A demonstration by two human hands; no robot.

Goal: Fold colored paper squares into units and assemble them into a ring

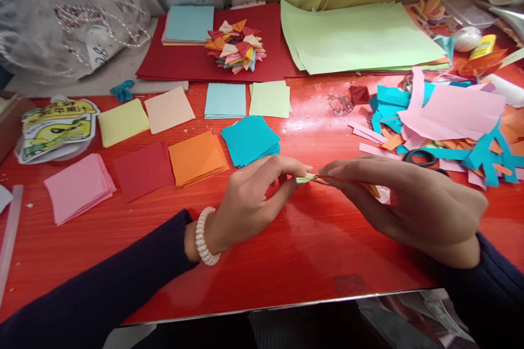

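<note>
Over the front middle of the table, my left hand (256, 196) pinches a small folded piece of light green paper (304, 179) between thumb and fingertips. My right hand (409, 204) is closed on thin folded paper (321, 179) with reddish edges, most of it hidden behind the fingers. The two papers meet between my fingertips; whether they are joined I cannot tell. Something yellow-orange shows under the right fingers. Close to my left hand is a stack of blue paper squares (250, 140), with orange squares (198, 158) beside it.
Dark red (144, 172), pink (78, 188) and other coloured paper stacks spread leftwards. A folded-paper ring (236, 48) rests on red sheets at the back, beside large light green sheets (360, 38). Paper scraps (452, 112) and black-handled scissors (420, 158) lie on the right.
</note>
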